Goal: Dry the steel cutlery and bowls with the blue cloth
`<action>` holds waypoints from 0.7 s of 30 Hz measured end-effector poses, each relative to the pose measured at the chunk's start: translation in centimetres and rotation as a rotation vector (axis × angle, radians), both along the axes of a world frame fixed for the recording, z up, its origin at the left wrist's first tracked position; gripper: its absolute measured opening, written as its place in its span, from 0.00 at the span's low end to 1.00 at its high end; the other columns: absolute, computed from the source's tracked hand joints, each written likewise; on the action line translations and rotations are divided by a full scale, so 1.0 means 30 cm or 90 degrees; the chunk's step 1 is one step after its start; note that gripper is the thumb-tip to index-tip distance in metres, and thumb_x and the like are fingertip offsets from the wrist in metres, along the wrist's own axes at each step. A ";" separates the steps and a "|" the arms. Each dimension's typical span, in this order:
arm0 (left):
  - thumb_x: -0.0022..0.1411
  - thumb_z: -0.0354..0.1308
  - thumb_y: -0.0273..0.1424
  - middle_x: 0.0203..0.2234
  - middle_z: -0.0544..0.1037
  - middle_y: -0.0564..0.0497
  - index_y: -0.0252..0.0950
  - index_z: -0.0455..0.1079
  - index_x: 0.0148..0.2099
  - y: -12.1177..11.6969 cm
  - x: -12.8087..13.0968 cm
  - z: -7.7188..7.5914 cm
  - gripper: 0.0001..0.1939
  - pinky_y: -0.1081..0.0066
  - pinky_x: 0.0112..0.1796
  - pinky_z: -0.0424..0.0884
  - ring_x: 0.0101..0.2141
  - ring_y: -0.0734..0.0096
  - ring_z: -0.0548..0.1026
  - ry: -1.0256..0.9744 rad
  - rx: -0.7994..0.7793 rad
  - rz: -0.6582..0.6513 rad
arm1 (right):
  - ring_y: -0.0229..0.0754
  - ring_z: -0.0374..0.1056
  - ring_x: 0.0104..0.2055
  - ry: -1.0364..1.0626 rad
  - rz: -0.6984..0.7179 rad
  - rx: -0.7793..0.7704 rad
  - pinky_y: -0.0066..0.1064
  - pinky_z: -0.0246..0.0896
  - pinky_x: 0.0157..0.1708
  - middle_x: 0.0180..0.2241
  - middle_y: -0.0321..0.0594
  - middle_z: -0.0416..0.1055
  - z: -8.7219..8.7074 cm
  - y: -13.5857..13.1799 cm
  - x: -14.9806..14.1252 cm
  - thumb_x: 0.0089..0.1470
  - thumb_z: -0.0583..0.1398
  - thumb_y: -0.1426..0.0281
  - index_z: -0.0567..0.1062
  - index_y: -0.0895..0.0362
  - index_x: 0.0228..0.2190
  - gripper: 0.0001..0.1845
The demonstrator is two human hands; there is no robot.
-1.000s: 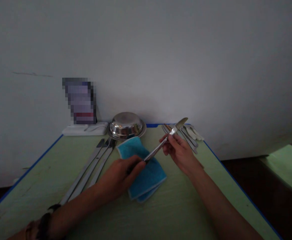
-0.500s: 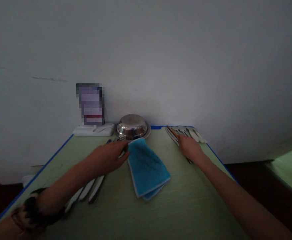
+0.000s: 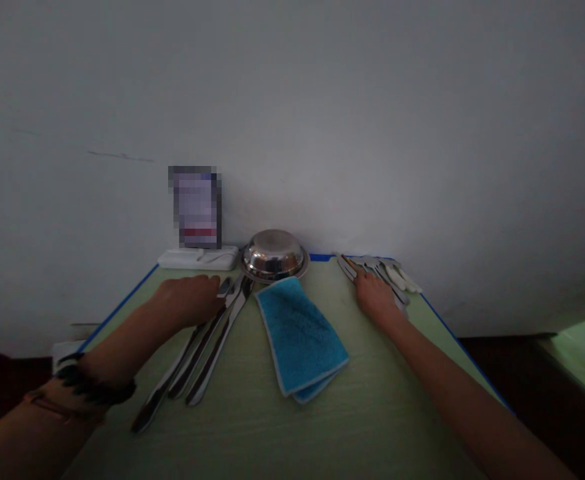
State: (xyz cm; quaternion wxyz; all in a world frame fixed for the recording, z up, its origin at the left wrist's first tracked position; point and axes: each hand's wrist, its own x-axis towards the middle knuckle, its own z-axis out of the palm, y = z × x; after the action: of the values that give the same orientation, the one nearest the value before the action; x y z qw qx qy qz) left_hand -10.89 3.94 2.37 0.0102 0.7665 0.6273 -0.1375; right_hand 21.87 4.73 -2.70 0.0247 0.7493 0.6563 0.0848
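Observation:
My left hand (image 3: 192, 300) rests over the upper part of long silver cutlery (image 3: 217, 353) lying slantwise on the left of the table; its fingers curl down and are mostly hidden. On the right, my right hand (image 3: 376, 297) has its fingers closed low over a group of silver cutlery (image 3: 346, 268); which piece it grips is partly covered. A folded blue cloth (image 3: 302, 337) with a pale edge lies between the hands, touched by neither. Behind it sits a shiny metal bowl (image 3: 275, 253), upside down on a metal plate or second bowl.
Spoons with white handles (image 3: 399, 277) lie by the right edge. At the back left, a blurred upright panel (image 3: 197, 207) stands on a white tray (image 3: 199, 259). The green table (image 3: 292, 440) has blue edging and meets a grey wall (image 3: 322, 120).
My left hand has moved left, away from the cloth's corner to the left-hand cutlery. My right hand stays at the right-hand cutlery, whose pieces lie a little differently. The view has shifted slightly.

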 end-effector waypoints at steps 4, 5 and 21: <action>0.57 0.45 0.39 0.37 0.76 0.30 0.28 0.70 0.43 0.007 -0.001 -0.020 0.23 0.56 0.32 0.70 0.37 0.43 0.75 0.008 -0.005 0.012 | 0.51 0.70 0.40 -0.004 -0.022 0.038 0.38 0.64 0.32 0.43 0.54 0.67 -0.021 -0.008 0.007 0.59 0.40 0.69 0.64 0.60 0.48 0.21; 0.57 0.45 0.40 0.37 0.76 0.29 0.27 0.70 0.44 0.008 -0.001 -0.021 0.23 0.56 0.33 0.70 0.37 0.42 0.75 0.011 -0.005 0.013 | 0.51 0.70 0.40 -0.006 -0.023 0.051 0.38 0.63 0.31 0.43 0.53 0.66 -0.027 -0.010 0.009 0.60 0.40 0.69 0.64 0.60 0.48 0.21; 0.56 0.45 0.36 0.37 0.76 0.29 0.27 0.72 0.40 0.001 0.010 -0.020 0.20 0.57 0.33 0.70 0.37 0.44 0.75 -0.003 -0.027 0.022 | 0.44 0.67 0.37 0.085 0.043 0.156 0.32 0.60 0.30 0.44 0.47 0.65 -0.044 -0.062 -0.019 0.59 0.43 0.64 0.68 0.55 0.46 0.19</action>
State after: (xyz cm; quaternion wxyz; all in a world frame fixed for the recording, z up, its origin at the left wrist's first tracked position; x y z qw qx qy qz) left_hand -10.59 3.97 1.76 0.0304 0.7554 0.6375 -0.1485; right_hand 21.31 2.88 -4.01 -0.1136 0.7283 0.6660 0.1147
